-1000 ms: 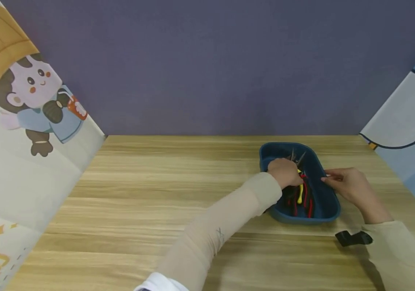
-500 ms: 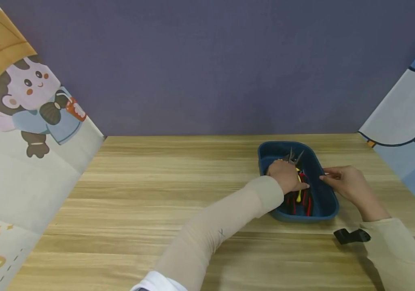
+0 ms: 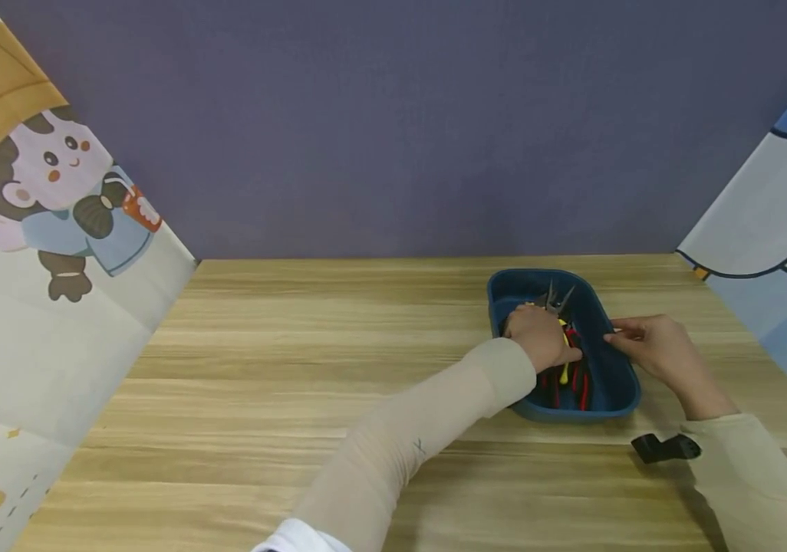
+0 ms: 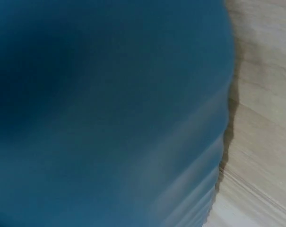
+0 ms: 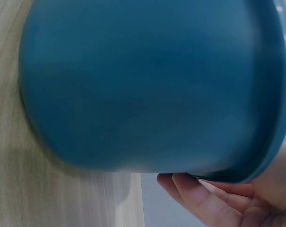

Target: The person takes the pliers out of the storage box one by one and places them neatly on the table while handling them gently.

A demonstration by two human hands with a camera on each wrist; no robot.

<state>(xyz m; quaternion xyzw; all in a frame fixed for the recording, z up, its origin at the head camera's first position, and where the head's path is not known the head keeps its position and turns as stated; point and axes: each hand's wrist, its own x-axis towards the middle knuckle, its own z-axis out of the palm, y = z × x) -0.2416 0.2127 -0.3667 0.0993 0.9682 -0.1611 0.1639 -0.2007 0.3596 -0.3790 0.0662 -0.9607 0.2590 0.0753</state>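
Nowhere on the tray or tools is any brand or label showing; the only writing is some orange characters on the printed cloth (image 3: 34,253) at the lower left edge, cut off and too partial to read, below a cartoon figure in a straw hat. A second cloth (image 3: 773,230) with blue line drawings is hanging at the right.

One blue tray (image 3: 617,387) is sitting on the wooden table (image 3: 297,368), toward the right side. It is holding a small pile of hand tools (image 3: 571,366): red handles and one yellow handle are showing, with a pair of grey metal tips pointing toward the far wall. An exact count of the tools cannot be made, since the left hand is covering part of the pile.

The left hand (image 3: 538,333) is reaching into the tray with its fingers curled down over the tools; whether it is actually gripping one cannot be told. The right hand (image 3: 649,345) is resting at the tray's right rim, fingertips touching the edge, and the right wrist view is showing its fingers (image 5: 204,196) curling under the rim. The left wrist view is filled by a blurred blue wall of the tray (image 4: 109,113) beside the table.

One small black object (image 3: 663,447) is lying on the table just beside the right sleeve.
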